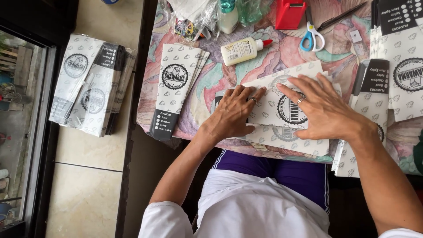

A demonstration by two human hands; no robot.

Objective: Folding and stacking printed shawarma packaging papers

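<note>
Seen from the head camera, both hands lie flat, palms down, on a white printed paper sleeve (282, 103) that rests on a short stack of the same sleeves at the near edge of the table (207, 83), which is covered with a colourful patterned cloth. The left hand (232, 112) presses the sleeve's left end, its fingers close together and stretched out, a ring on one. The right hand (324, 110) covers the sleeve's right part, fingers spread a little apart and also flat, a ring showing; neither hand grips anything.

Farther back on the cloth lie a white glue bottle (243, 50) with a red tip, on its side, and blue-handled scissors (312, 37). A second pile of sleeves (176, 86) lies to the left near the table's edge, more are stacked at the right (398, 83), and another pile (90, 83) sits on the tiled floor.
</note>
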